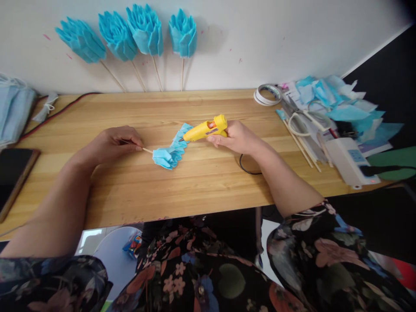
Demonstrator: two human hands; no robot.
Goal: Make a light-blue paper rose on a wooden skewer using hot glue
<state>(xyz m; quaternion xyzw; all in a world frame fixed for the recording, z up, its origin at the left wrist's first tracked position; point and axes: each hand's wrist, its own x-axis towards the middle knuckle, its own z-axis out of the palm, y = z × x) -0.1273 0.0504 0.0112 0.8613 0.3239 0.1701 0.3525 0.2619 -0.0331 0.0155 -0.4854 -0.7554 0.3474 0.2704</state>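
My left hand (121, 145) pinches a thin wooden stick (147, 150) that lies low over the table. At the stick's other end is a partly rolled blue fabric flower (163, 157), and from it a pleated blue strip (180, 138) runs off to the upper right. My right hand (236, 138) is wrapped round a yellow hot glue gun (206, 129). The gun's dark nozzle points left and sits at the strip; whether it touches cannot be made out.
Finished blue flowers on sticks (145, 32) lean on the wall. Tape rolls (268, 95), scissors (300, 119), loose sticks (300, 143), blue scraps (352, 104) and a white power strip (352, 160) lie right. Face masks (14, 108) and a phone (16, 177) lie left.
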